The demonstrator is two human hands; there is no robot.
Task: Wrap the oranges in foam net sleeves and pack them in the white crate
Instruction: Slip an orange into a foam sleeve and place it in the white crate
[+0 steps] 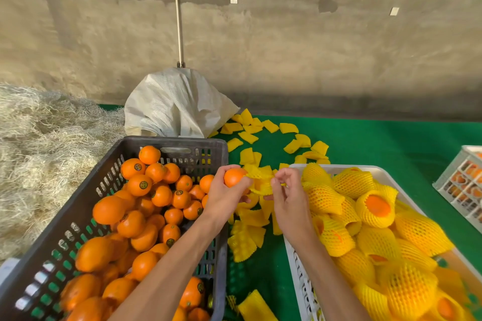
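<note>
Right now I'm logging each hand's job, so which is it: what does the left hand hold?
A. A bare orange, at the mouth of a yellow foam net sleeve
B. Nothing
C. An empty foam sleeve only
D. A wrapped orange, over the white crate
A: the left hand grips a bare orange while the right hand pinches the foam net sleeve against it.

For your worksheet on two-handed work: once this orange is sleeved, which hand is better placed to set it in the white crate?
The right hand: it is beside the white crate, pinching the foam sleeve. The left hand grips the orange near the dark crate.
</note>
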